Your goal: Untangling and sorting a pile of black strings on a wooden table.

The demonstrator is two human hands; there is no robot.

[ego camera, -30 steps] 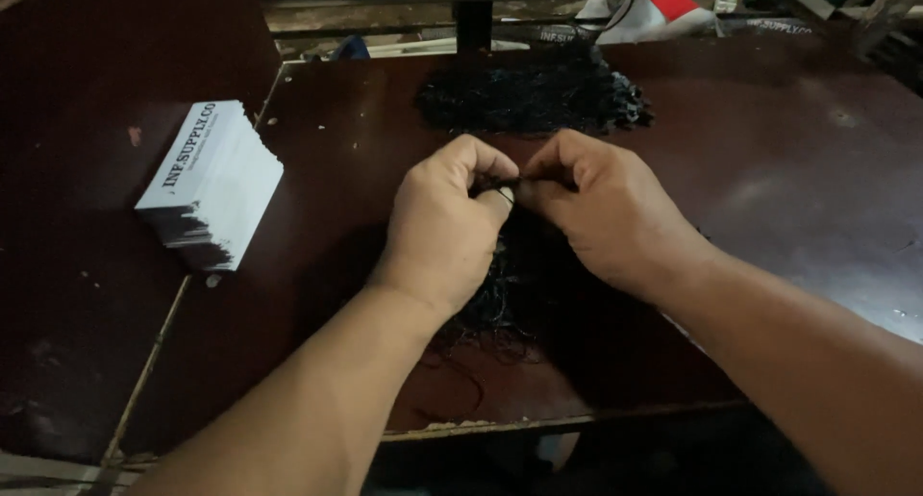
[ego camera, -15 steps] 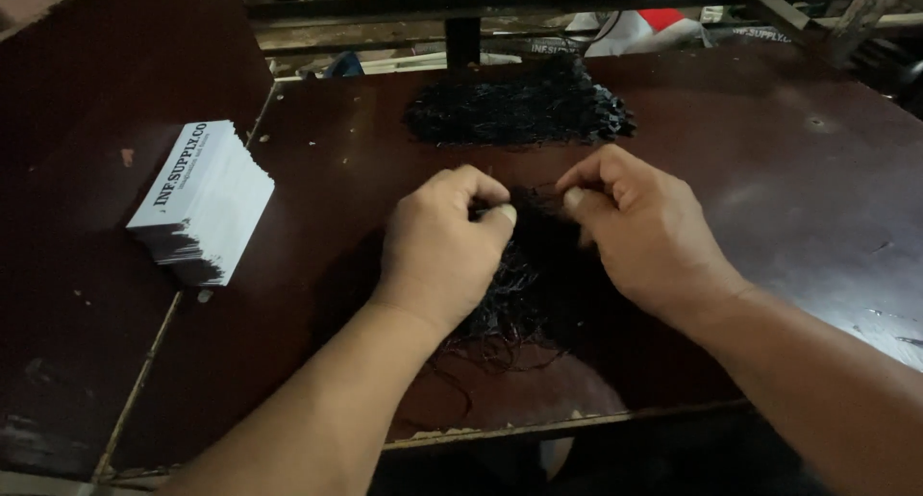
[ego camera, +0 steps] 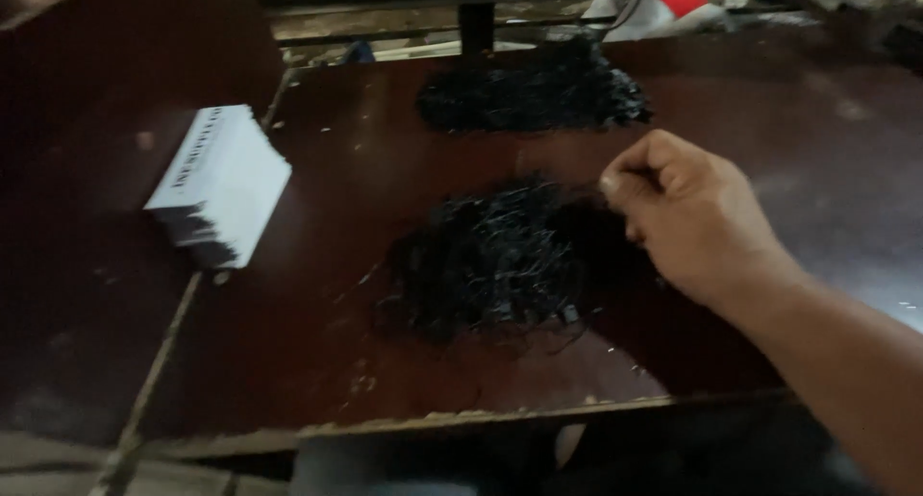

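My right hand (ego camera: 687, 217) hovers over the right edge of a loose pile of thin black strings (ego camera: 490, 260) on a dark brown wooden table (ego camera: 336, 342). Its fingers are closed in a pinch; whether a string is between them I cannot tell. A second, flatter heap of black strings (ego camera: 534, 97) lies farther back on the table. My left hand is out of view.
A white stack of printed cards (ego camera: 219, 184) lies at the left, near a seam between two boards. The table's front edge (ego camera: 481, 417) runs below the pile. Red and white clutter (ego camera: 663, 6) sits beyond the far edge.
My left hand has withdrawn out of view, uncovering the near pile of strings. My right hand stays by the pile's right side, still pinched. The camera has shifted slightly.
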